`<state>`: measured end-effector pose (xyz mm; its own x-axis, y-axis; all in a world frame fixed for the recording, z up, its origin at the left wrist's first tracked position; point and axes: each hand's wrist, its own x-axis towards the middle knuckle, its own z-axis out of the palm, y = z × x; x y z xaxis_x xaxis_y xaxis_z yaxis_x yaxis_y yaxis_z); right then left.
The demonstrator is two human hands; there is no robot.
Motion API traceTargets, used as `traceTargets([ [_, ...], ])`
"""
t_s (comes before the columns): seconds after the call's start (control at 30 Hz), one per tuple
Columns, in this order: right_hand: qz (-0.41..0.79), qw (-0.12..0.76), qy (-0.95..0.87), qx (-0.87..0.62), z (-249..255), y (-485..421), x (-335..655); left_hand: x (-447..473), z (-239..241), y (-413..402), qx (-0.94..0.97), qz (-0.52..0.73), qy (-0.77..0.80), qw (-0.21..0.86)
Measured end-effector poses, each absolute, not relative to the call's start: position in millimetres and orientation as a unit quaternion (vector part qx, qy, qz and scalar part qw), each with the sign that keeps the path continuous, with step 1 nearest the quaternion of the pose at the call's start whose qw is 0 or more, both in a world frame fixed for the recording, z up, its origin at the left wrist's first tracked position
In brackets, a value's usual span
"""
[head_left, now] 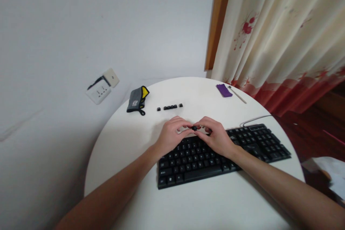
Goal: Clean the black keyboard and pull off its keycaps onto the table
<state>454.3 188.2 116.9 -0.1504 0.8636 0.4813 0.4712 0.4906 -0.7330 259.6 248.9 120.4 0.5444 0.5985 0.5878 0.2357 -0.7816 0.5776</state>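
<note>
A small black keycap is pinched between my two hands, just above the top edge of the black keyboard. My left hand grips it from the left with thumb and fingertips. From the right, the thumb and fingers of my right hand close on the same keycap. Both wrists hang over the keyboard and hide part of its upper rows. Beyond my hands, several loose black keycaps lie in a row on the white table.
A folded grey cloth with yellow lining lies at the back left. A purple cloth and a thin brush lie at the back right. The keyboard's cable runs off the right edge. Wall sockets and a curtain stand behind.
</note>
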Motion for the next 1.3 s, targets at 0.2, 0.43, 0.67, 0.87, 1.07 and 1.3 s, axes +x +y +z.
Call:
traceTargets([
  [0.2,0.181,0.482,-0.701,-0.493,126.1,194.5,459.7,253.0,124.2,256.1,0.832,0.409,0.289,0.241],
  [0.43,0.1,0.44,-0.678,-0.58,144.3,240.3,473.2,243.1,106.5,285.0,0.749,0.407,0.4,0.335],
  [0.67,0.126,0.297,-0.696,-0.641,126.2,320.4,466.7,237.6,90.8,300.3,0.803,0.27,0.389,0.363],
  [0.87,0.152,0.256,-0.709,-0.64,105.6,354.6,456.5,237.0,91.6,299.4,0.806,0.27,0.378,0.367],
  [1.07,0.169,0.252,-0.711,-0.634,95.7,365.0,455.1,237.3,92.6,298.6,0.809,0.271,0.372,0.364],
  [1.3,0.176,0.262,-0.715,-0.624,89.8,369.8,455.0,238.1,93.7,297.3,0.81,0.268,0.377,0.361],
])
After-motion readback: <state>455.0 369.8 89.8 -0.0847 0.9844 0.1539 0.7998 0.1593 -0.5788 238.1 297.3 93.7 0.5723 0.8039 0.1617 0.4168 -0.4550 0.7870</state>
